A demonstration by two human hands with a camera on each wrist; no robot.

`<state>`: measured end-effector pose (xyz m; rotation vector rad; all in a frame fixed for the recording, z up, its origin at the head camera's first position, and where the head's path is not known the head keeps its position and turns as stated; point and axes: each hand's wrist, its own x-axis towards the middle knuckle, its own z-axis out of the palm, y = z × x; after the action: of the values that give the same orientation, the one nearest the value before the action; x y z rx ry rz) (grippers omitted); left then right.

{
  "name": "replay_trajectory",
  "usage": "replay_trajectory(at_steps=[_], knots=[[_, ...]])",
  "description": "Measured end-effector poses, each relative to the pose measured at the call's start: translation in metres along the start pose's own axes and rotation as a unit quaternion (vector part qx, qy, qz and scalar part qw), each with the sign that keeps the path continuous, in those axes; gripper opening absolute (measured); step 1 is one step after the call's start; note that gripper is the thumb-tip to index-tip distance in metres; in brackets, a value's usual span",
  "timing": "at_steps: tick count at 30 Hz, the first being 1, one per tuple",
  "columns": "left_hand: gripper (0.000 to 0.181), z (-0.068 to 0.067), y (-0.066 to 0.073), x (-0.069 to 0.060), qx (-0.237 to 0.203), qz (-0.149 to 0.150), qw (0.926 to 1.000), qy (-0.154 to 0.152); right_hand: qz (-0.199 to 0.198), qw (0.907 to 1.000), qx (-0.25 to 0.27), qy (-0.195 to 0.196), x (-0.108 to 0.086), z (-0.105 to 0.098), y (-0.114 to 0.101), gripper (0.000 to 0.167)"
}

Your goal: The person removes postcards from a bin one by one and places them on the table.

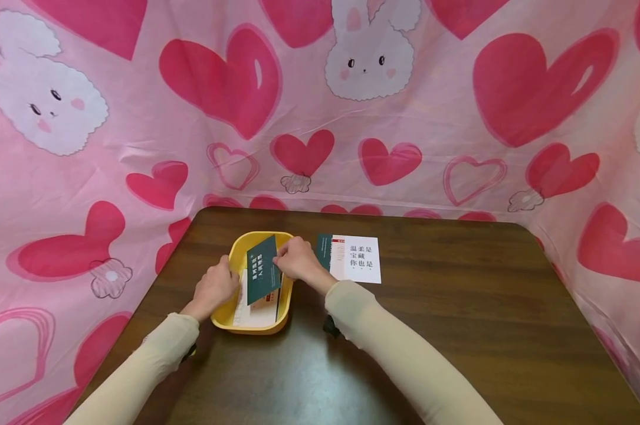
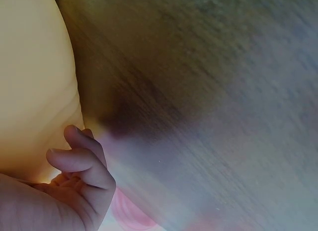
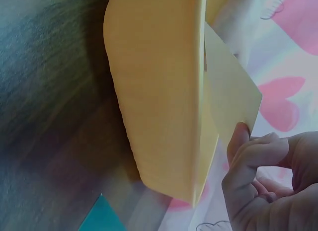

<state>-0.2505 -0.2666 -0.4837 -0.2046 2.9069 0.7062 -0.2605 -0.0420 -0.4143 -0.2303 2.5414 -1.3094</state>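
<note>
My right hand [image 1: 296,260] pinches a dark green card [image 1: 263,274] with white lettering by its right edge. The card stands tilted over a yellow plastic basket [image 1: 252,330]; the right wrist view shows its pale back [image 3: 231,87] rising above the rim. At the basket's left side, my left hand [image 1: 217,283] holds the rim, its curled fingers [image 2: 82,161] against the outer wall in the left wrist view. Inside the basket lie white cards [image 1: 253,319], one with orange-red print, partly hidden by the green card.
Right of the basket, overlapping cards lie on the brown wooden table [image 1: 431,336]: a white card [image 1: 364,262] with black characters, a red-printed card [image 1: 340,252] and a dark green card [image 1: 324,247]. Pink heart-and-rabbit cloth [image 1: 320,94] hangs behind and at both sides.
</note>
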Motion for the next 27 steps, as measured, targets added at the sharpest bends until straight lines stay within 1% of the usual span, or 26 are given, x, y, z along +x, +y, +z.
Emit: replay_trajectory(at_steps=[5, 11, 17, 20, 23, 27], knots=[[0.044, -0.001, 0.000, -0.001, -0.004, -0.009, 0.9999, -0.004, -0.006, 0.9999, -0.009, 0.013, 0.000, -0.008, 0.004, 0.017], [0.045, 0.000, 0.001, -0.001, -0.012, -0.006, 0.9999, -0.008, -0.022, 0.9992, -0.017, 0.029, 0.001, -0.019, 0.012, 0.020], [0.047, -0.001, 0.000, 0.000, -0.004, -0.002, 1.0000, -0.007, -0.041, 0.9978, -0.031, 0.041, 0.002, -0.027, 0.020, 0.021], [0.047, 0.000, 0.000, 0.001, -0.001, -0.001, 1.0000, -0.007, -0.048, 0.9970, -0.032, 0.052, 0.002, -0.032, 0.024, 0.020], [0.046, 0.000, -0.001, 0.001, 0.002, 0.001, 1.0000, -0.006, -0.050, 0.9962, -0.028, 0.066, 0.001, -0.037, 0.028, 0.017], [0.044, 0.000, -0.001, 0.001, 0.006, 0.005, 1.0000, -0.004, -0.041, 0.9960, -0.013, 0.078, -0.002, -0.047, 0.033, 0.016]])
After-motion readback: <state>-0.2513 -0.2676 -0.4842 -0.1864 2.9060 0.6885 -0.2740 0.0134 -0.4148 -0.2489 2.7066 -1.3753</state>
